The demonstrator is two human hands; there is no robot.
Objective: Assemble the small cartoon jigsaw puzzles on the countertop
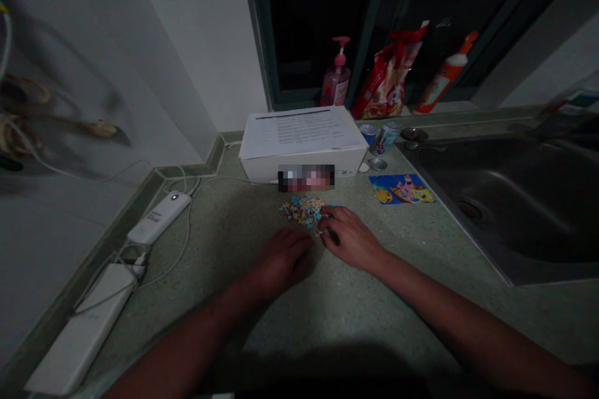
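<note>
**Both hands at the puzzle pile, dim light**

Counter (355, 299): speckled green, lit poorly. A small heap of loose puzzle pieces (302, 209) lies mid-counter, just near of a white box (304, 165) with a printed sheet (302, 131) on its lid.

Left hand (281, 259): palm down on the counter, fingers curled loosely inward, just near and left of the heap and not touching it. Cannot tell whether anything is under the palm.

Right hand (350, 237): palm down, fingertips drawn together at the near right edge of the heap, on a small piece there. Too dark to tell whether this is a true pinch or only a touch. The two hands are close together but apart.

Surroundings: a colourful picture card (401, 189) lies flat to the right of the heap, beside the steel sink (505, 199). Two cans (386, 137) stand right of the box. On the far sill: a pink pump bottle (336, 78), a red bag (386, 75), an orange bottle (444, 75). Two white power strips (159, 217) with cables lie along the left edge.
</note>
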